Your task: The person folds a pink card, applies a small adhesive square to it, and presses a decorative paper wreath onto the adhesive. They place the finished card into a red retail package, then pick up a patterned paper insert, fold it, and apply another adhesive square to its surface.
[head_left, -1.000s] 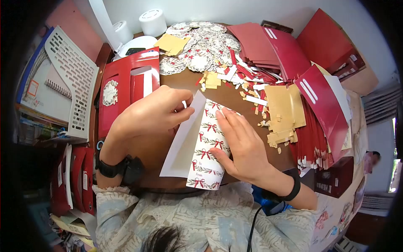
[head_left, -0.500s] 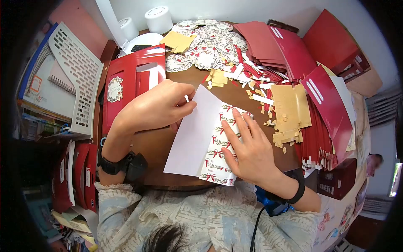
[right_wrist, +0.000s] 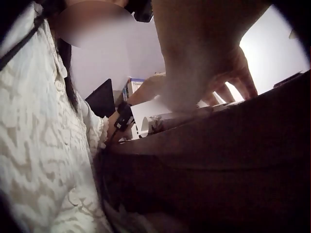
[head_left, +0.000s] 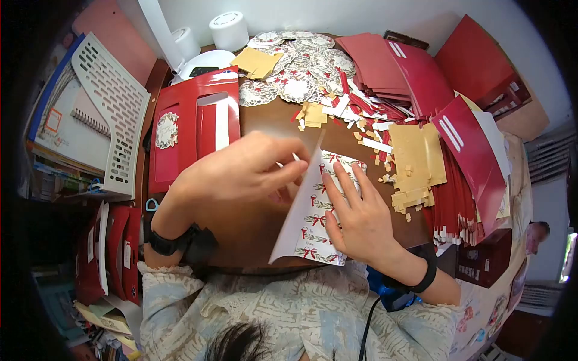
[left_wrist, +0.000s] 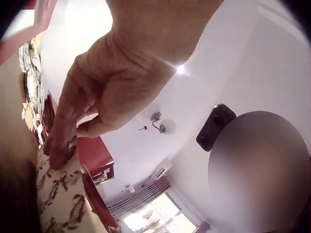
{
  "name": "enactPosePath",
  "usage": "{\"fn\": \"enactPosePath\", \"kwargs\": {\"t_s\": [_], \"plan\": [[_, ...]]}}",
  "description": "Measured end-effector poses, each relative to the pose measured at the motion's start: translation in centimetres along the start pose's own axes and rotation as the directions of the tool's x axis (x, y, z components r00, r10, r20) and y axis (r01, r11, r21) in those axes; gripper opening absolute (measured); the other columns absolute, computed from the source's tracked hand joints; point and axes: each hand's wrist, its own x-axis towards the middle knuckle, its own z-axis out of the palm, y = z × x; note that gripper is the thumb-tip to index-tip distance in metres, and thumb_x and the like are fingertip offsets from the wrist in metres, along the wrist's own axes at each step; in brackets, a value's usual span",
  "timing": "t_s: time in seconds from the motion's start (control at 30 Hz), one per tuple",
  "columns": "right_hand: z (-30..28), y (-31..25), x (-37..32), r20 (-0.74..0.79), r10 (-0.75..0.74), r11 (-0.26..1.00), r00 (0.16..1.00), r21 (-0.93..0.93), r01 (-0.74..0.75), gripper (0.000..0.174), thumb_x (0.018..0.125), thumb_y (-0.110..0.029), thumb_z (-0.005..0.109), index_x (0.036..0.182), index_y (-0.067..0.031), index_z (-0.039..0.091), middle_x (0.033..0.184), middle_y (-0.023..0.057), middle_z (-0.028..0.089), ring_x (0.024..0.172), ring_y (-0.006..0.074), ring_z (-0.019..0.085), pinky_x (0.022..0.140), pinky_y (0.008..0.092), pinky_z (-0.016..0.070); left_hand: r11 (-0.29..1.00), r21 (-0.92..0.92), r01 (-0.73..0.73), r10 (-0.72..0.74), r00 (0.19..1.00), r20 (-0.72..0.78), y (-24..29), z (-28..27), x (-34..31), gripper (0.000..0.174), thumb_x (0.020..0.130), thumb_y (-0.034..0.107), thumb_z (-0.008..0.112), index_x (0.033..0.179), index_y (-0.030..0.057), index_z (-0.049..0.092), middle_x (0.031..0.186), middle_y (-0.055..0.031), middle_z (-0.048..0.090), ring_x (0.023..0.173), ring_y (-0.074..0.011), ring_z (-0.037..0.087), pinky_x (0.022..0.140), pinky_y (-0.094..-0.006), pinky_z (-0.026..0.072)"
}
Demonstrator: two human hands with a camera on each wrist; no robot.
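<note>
A paper sheet (head_left: pixel 314 219), white on one side and printed with red bows and green sprigs on the other, lies partly folded at the table's front. Its left part stands up as a white flap, slanting over the printed part. My left hand (head_left: pixel 244 168) is at the flap's upper edge, fingers curled and blurred. In the left wrist view, the left fingertips (left_wrist: pixel 59 158) overlap the printed side. My right hand (head_left: pixel 359 213) rests with fairly straight, spread fingers on the printed part; in the right wrist view it is dark, fingers down at the surface.
A red folder (head_left: pixel 195 141) with a cut-out window lies left. Floral paper cut-outs (head_left: pixel 298 87) are heaped at the back. Paper scraps (head_left: pixel 376 144) and a yellow sheet (head_left: pixel 415 150) lie right, beside stacked red card pieces (head_left: pixel 454 204). A white rack (head_left: pixel 111 120) stands left.
The flap, laid out flatter half a second ago, now stands up and leans right. My left hand has moved right and slightly down with it. My right hand stays on the printed part.
</note>
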Motion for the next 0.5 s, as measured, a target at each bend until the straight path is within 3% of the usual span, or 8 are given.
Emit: {"fn": "enactPosePath", "kwargs": {"t_s": [0.03, 0.07, 0.1, 0.17, 0.2, 0.33, 0.43, 0.5], "plan": [[0.0, 0.0, 0.0, -0.002, 0.0, 1.0, 1.0, -0.002, 0.0, 0.056, 0.084, -0.022, 0.062, 0.135, 0.0005, 0.056, 0.143, 0.0227, 0.049, 0.132, 0.0437, 0.044, 0.108, 0.0495, 0.0409, 0.995, -0.091, -0.041, 0.048, 0.996, 0.075, -0.3, 0.1, 0.1, 0.028, 0.097, 0.012, 0.058, 0.119, -0.0054, 0.058, 0.088, -0.0198, 0.072, 0.076, -0.0257, 0.072, 0.071, -0.0325, 0.0572], [-0.1, 0.1, 0.0, -0.012, 0.018, 1.0, 1.0, 0.008, -0.018, 0.057, 0.084, -0.022, 0.062, 0.136, 0.0005, 0.055, 0.143, 0.0228, 0.049, 0.133, 0.0437, 0.043, 0.108, 0.0496, 0.0403, 0.977, 0.102, -0.187, 0.167, 0.97, 0.178, -0.8, -0.2, 0.2, 0.041, 0.095, 0.012, 0.062, 0.131, -0.0042, 0.051, 0.117, -0.0237, 0.065, 0.103, -0.0309, 0.068, 0.087, -0.0372, 0.055], [-0.1, 0.1, 0.0, -0.022, 0.037, 0.999, 0.999, 0.018, -0.036, 0.057, 0.084, -0.022, 0.062, 0.136, 0.0005, 0.054, 0.144, 0.0228, 0.048, 0.133, 0.0438, 0.043, 0.109, 0.0497, 0.0398, 0.976, 0.105, -0.188, 0.168, 0.97, 0.178, -0.7, 0.0, 0.2, 0.041, 0.095, 0.012, 0.062, 0.131, -0.0042, 0.051, 0.117, -0.0237, 0.065, 0.103, -0.0309, 0.068, 0.087, -0.0372, 0.055], [-0.2, 0.3, 0.0, -0.031, 0.043, 0.999, 0.999, 0.022, -0.042, 0.057, 0.083, -0.021, 0.063, 0.135, 0.0016, 0.054, 0.142, 0.0232, 0.048, 0.133, 0.0442, 0.042, 0.108, 0.0514, 0.0388, 0.9, 0.3, -0.315, 0.251, 0.939, 0.235, -0.5, 0.9, 0.1, 0.056, 0.091, 0.015, 0.068, 0.138, -0.0019, 0.045, 0.14, -0.0241, 0.049, 0.124, -0.0357, 0.056, 0.1, -0.0398, 0.0489], [-0.2, 0.3, 0.0, -0.027, 0.048, 0.998, 0.998, 0.045, -0.047, 0.056, 0.083, -0.021, 0.064, 0.133, 0.0025, 0.055, 0.14, 0.0239, 0.049, 0.133, 0.0448, 0.042, 0.108, 0.0524, 0.0387, 0.905, 0.273, -0.326, 0.264, 0.934, 0.242, -1.0, 1.5, 0.2, 0.074, 0.088, 0.018, 0.072, 0.149, 0.0013, 0.034, 0.153, -0.0254, 0.03, 0.137, -0.0397, 0.041, 0.109, -0.0425, 0.0408], [-0.1, 0.7, -0.1, -0.031, 0.055, 0.984, 0.998, 0.171, -0.049, 0.058, 0.082, -0.024, 0.068, 0.13, 0.0053, 0.055, 0.136, 0.026, 0.05, 0.132, 0.0481, 0.04, 0.106, 0.0553, 0.0385, 0.844, 0.378, -0.381, 0.335, 0.924, 0.183, -1.8, 3.9, 0.8, 0.089, 0.089, 0.024, 0.072, 0.157, 0.0042, 0.018, 0.156, -0.0297, 0.023, 0.142, -0.0454, 0.031, 0.115, -0.0464, 0.0331], [-0.3, 1.2, -0.1, -0.012, 0.069, 0.955, 0.998, 0.289, -0.062, 0.064, 0.08, -0.03, 0.073, 0.131, 0.0047, 0.054, 0.136, 0.026, 0.049, 0.132, 0.0494, 0.038, 0.106, 0.0555, 0.0373, 0.813, 0.402, -0.422, 0.392, 0.906, 0.158, -2.6, 4.8, 1.4, 0.089, 0.091, 0.028, 0.071, 0.157, 0.0039, 0.017, 0.157, -0.0298, 0.021, 0.145, -0.0441, 0.028, 0.117, -0.046, 0.0302], [-0.2, 1.5, 0.0, -0.061, 0.038, 0.931, 0.997, 0.364, -0.013, 0.067, 0.08, -0.032, 0.074, 0.132, 0.0037, 0.053, 0.137, 0.0258, 0.049, 0.132, 0.049, 0.038, 0.108, 0.0549, 0.0352, 0.818, 0.417, -0.397, 0.352, 0.918, 0.182, -2.7, 5.2, 1.5, 0.088, 0.093, 0.032, 0.068, 0.156, -0.0004, 0.015, 0.158, -0.0304, 0.018, 0.148, -0.0429, 0.022, 0.12, -0.0454, 0.0253]]}}
